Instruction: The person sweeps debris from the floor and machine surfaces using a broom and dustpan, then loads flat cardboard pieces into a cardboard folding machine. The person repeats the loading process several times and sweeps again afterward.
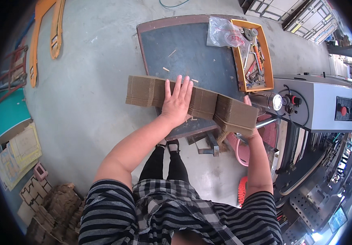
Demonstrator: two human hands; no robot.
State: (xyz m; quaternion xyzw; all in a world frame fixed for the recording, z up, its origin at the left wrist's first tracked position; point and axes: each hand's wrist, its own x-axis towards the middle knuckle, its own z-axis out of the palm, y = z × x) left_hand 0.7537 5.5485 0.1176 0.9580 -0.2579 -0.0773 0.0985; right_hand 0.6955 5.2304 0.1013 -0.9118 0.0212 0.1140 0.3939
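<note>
A long stack of brown cardboard pieces [202,103] with stepped, notched edges is held level in front of me, above a low dark-topped table. My left hand [176,103] lies on its upper side left of the middle, fingers stretched out and slightly apart. At the stack's right end is my right hand [248,101]; fingertips show past the far edge and the wrist past the near edge. The cardboard hides the rest of that hand, which supports this end.
The dark table [184,45] carries small scraps, a clear plastic bag [224,32] and a yellow tool tray [269,61]. A metal cylinder [268,100] and a grey machine [327,104] stand at the right. Near its base is a pink basket [242,153]. Cardboard scraps [57,208] lie lower left.
</note>
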